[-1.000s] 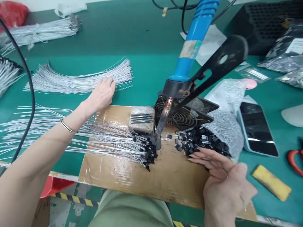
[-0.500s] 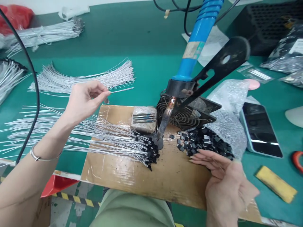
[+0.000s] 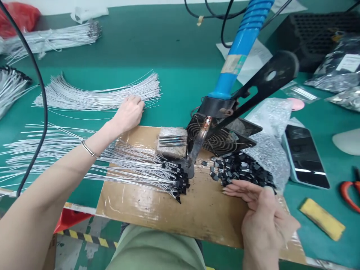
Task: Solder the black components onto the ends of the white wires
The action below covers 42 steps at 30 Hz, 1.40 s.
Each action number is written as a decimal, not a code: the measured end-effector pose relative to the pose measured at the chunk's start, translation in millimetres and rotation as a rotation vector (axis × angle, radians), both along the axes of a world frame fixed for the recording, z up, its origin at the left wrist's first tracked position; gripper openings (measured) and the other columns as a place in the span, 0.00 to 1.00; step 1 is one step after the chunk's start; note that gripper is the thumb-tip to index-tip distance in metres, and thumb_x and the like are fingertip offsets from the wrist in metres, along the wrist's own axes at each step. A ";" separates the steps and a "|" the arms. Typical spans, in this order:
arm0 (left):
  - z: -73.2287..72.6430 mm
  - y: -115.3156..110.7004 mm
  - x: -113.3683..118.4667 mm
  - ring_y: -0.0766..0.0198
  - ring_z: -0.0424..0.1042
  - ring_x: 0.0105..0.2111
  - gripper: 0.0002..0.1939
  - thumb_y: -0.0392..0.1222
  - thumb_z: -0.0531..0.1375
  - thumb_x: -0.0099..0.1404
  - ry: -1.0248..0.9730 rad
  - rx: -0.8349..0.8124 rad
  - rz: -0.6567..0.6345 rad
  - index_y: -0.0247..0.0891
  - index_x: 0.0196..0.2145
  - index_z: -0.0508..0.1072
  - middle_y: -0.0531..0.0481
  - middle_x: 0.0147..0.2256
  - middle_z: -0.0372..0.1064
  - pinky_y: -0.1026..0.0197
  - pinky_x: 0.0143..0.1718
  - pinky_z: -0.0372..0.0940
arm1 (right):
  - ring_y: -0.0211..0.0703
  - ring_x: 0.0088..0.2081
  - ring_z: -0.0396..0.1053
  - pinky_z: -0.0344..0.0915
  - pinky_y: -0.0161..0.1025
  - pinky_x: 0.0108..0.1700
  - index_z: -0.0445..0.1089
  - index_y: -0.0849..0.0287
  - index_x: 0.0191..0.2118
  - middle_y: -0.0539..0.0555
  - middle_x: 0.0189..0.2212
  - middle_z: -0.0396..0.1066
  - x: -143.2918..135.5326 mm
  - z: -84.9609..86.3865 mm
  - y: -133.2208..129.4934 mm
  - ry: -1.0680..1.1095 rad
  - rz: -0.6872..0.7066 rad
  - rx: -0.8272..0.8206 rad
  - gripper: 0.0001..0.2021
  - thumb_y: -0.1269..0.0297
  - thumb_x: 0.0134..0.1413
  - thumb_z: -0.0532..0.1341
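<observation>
My left hand is at the near edge of a loose bundle of thin white wires. Its fingers are curled down, closed on a white wire; the fingertips are hidden. Lying palm-side in, my right hand is beside a pile of small black connector housings, with its fingers stretched out. Between the hands, many wires with black ends lie across a tape-covered cardboard sheet. A blue-handled soldering iron points tip-down at these ends from a black metal bracket.
A wrapped block and a small black fan stand behind the wire ends. To the right are bubble wrap, a phone, a yellow sponge and red-handled pliers. A black cable hangs at left.
My left hand has moved right and turned down over the near edge of the wire bundle, its fingers curling further. The right hand keeps its pose by the black pile. The view shifts slightly.
</observation>
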<state>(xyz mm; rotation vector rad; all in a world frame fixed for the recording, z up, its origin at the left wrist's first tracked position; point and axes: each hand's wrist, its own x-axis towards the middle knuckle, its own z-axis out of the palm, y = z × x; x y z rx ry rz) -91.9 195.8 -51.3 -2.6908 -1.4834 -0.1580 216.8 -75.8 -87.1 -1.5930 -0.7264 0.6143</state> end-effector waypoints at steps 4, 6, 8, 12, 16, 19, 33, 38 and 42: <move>3.1 2.2 7.4 0.32 0.72 0.53 0.14 0.27 0.54 0.67 -0.008 -0.044 -0.023 0.23 0.44 0.78 0.22 0.45 0.75 0.35 0.55 0.64 | 0.46 0.27 0.77 0.74 0.44 0.32 0.79 0.64 0.32 0.57 0.28 0.81 -0.4 1.7 0.1 0.008 -0.013 -0.043 0.30 0.38 0.67 0.59; 6.4 1.1 6.9 0.36 0.75 0.49 0.13 0.27 0.54 0.67 -0.045 -0.063 -0.008 0.24 0.45 0.76 0.24 0.43 0.76 0.39 0.50 0.67 | 0.46 0.27 0.77 0.74 0.44 0.32 0.79 0.64 0.32 0.58 0.28 0.81 -0.9 2.2 -0.4 0.014 -0.014 -0.051 0.30 0.38 0.67 0.60; 11.0 -2.4 4.6 0.43 0.78 0.41 0.14 0.28 0.52 0.69 -0.098 -0.079 0.019 0.26 0.48 0.73 0.30 0.39 0.77 0.46 0.42 0.70 | 0.47 0.28 0.78 0.74 0.45 0.33 0.79 0.64 0.32 0.58 0.29 0.81 -1.5 2.4 -0.5 0.015 -0.016 -0.047 0.29 0.39 0.67 0.60; 27.7 -20.3 0.6 0.60 0.73 0.25 0.12 0.32 0.52 0.73 -0.412 -0.176 0.133 0.35 0.50 0.70 0.47 0.30 0.79 0.58 0.29 0.67 | 0.48 0.27 0.77 0.74 0.47 0.32 0.79 0.64 0.32 0.58 0.28 0.80 -2.4 2.5 1.3 0.008 -0.024 -0.011 0.27 0.43 0.68 0.60; 58.9 -58.4 -1.9 0.66 0.66 0.20 0.07 0.42 0.61 0.71 -0.619 -0.279 0.225 0.38 0.35 0.76 0.50 0.27 0.79 0.61 0.24 0.59 | 0.50 0.27 0.76 0.73 0.49 0.30 0.78 0.62 0.34 0.59 0.30 0.80 -3.5 4.1 0.3 0.013 -0.045 0.033 0.28 0.41 0.68 0.56; 82.3 -95.4 -4.5 0.66 0.66 0.19 0.10 0.47 0.66 0.67 -0.594 -0.380 0.221 0.40 0.30 0.79 0.53 0.22 0.75 0.61 0.22 0.56 | 0.52 0.30 0.77 0.72 0.51 0.33 0.80 0.64 0.41 0.60 0.33 0.79 -9.9 7.8 -9.1 -0.106 0.003 0.018 0.34 0.39 0.72 0.47; 75.2 -184.7 22.1 0.66 0.64 0.21 0.06 0.42 0.60 0.75 -0.525 -0.579 -0.132 0.46 0.39 0.78 0.54 0.26 0.75 0.62 0.21 0.57 | 0.52 0.49 0.77 0.81 0.47 0.45 0.52 0.56 0.78 0.67 0.58 0.71 -75.1 10.2 -36.1 -0.436 0.661 0.222 0.30 0.58 0.76 0.52; 75.2 -184.5 29.7 0.67 0.64 0.21 0.07 0.40 0.60 0.75 -0.525 -0.569 -0.133 0.44 0.38 0.78 0.55 0.26 0.75 0.63 0.23 0.58 | 0.53 0.49 0.77 0.80 0.47 0.44 0.54 0.56 0.76 0.66 0.56 0.72 -72.9 14.8 -35.1 -0.378 0.660 0.218 0.29 0.58 0.76 0.51; 74.9 -183.5 33.7 0.67 0.61 0.20 0.09 0.40 0.60 0.74 -0.519 -0.607 -0.130 0.43 0.37 0.79 0.55 0.24 0.74 0.63 0.22 0.56 | 0.46 0.40 0.76 0.77 0.43 0.39 0.69 0.56 0.64 0.60 0.46 0.74 -67.5 18.7 -27.9 -0.240 0.608 0.193 0.19 0.63 0.74 0.54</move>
